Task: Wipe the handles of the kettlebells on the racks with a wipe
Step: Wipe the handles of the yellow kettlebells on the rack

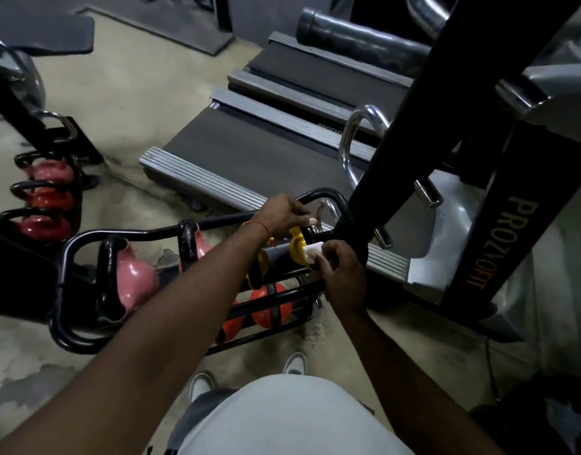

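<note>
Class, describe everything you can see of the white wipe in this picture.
The wipe is a small, white, soft-looking wad, bunched up and mostly hidden. The right hand pinches it and presses it against the yellow kettlebell handle, which sits in the black rack.

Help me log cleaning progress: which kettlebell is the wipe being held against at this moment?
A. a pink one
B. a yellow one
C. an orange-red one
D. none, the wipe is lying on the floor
B: the right hand holds the white wipe against the handle of the yellow kettlebell, while the left hand grips the black rack rail.
</note>
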